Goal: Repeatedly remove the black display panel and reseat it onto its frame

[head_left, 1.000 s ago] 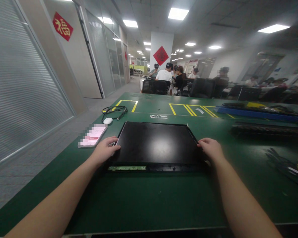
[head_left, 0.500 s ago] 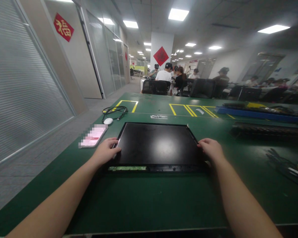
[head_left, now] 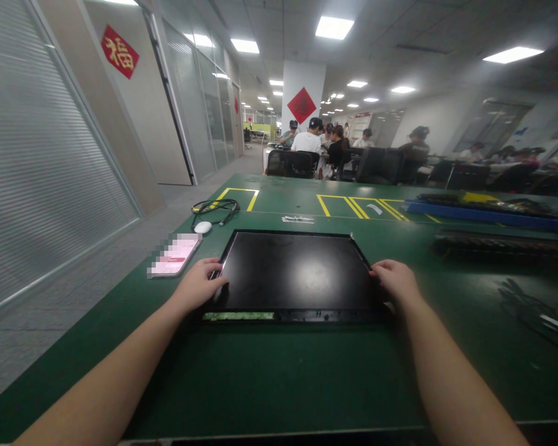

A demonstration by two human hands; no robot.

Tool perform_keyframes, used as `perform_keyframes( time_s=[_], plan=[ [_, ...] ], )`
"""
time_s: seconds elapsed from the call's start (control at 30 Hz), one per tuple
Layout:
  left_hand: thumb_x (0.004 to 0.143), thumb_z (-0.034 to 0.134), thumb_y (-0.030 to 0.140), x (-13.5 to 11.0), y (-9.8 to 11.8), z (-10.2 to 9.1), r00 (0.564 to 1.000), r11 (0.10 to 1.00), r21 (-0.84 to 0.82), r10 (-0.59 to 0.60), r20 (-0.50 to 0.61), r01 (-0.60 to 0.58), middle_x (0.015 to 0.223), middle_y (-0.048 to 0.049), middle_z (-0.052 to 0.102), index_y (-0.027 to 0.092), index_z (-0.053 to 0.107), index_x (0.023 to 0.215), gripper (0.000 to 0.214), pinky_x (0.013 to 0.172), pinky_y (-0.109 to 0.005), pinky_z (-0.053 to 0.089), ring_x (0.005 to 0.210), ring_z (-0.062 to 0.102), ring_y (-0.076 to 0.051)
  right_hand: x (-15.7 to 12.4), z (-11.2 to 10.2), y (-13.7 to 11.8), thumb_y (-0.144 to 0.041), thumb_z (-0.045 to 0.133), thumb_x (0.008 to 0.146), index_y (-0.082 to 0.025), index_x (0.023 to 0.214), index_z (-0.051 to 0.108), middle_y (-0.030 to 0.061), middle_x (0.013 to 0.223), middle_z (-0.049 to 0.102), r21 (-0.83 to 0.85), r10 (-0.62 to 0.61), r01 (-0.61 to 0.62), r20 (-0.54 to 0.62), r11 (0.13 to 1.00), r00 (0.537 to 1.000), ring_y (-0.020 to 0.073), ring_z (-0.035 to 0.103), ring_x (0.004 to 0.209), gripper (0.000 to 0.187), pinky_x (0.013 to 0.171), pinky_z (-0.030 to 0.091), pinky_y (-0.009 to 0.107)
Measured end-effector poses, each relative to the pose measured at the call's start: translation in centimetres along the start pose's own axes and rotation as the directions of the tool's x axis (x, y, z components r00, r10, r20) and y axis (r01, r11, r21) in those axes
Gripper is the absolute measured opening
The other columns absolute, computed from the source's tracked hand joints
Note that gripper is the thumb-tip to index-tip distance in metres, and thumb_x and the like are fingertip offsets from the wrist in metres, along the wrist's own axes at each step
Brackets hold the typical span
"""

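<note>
A black display panel lies face up on the green table, its glossy screen reflecting a ceiling light. Along its near edge runs a black strip with a green circuit board at the left part. My left hand grips the panel's left edge, thumb over the screen side. At the opposite edge, my right hand is closed on the panel's frame with thumb and fingers; part of its fingers is hidden below the edge.
A phone, a white mouse and a coiled black cable lie to the left. Behind the panel are small white strips. A blue tray and dark parts occupy the right side. People sit farther back.
</note>
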State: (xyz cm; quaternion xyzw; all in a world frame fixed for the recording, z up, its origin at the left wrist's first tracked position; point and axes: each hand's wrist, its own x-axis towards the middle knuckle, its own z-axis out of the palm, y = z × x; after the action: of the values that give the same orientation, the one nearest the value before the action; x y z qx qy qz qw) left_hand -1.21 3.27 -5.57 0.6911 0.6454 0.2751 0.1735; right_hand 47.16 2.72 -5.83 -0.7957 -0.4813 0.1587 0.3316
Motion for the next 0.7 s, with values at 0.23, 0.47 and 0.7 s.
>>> perform_keyframes(
  time_s=[0.23,0.47,0.7],
  plan=[
    [0.074,0.062,0.048,-0.3,0.2,-1.0,0.995,0.996,0.038,0.084,-0.056,-0.082,0.134,-0.0162,0.062,0.018,0.073,0.113,0.05,0.096,-0.05,0.055,0.114,0.064,-0.036,-0.1,0.0,-0.2,-0.031,0.058,0.072,-0.021,0.079,0.075,0.0063,0.08,0.077,-0.024,-0.008,0.008,-0.015,1.0,1.0,0.0214,0.066,0.07,0.021,0.066,0.048,0.031],
    [0.077,0.063,0.058,-0.2,-0.4,-2.2,0.958,0.945,0.16,0.278,0.068,-0.286,0.128,-0.0157,0.066,0.018,0.07,0.116,0.056,0.107,-0.05,0.044,0.119,0.06,-0.035,0.0,0.0,0.0,-0.032,0.057,0.072,-0.022,0.081,0.075,0.0064,0.082,0.077,-0.027,-0.003,0.003,-0.019,1.0,1.0,0.021,0.066,0.071,0.023,0.066,0.049,0.031],
    [0.073,0.069,0.061,-1.2,0.7,-2.6,0.946,0.949,0.165,0.226,0.233,-0.268,0.139,-0.0161,0.059,0.018,0.068,0.127,0.069,0.109,-0.046,0.043,0.126,0.058,-0.036,-0.1,0.0,-0.1,-0.032,0.058,0.072,-0.022,0.08,0.075,0.006,0.08,0.077,-0.025,-0.007,0.006,-0.018,1.0,1.0,0.0218,0.067,0.071,0.021,0.066,0.048,0.032]
  ],
)
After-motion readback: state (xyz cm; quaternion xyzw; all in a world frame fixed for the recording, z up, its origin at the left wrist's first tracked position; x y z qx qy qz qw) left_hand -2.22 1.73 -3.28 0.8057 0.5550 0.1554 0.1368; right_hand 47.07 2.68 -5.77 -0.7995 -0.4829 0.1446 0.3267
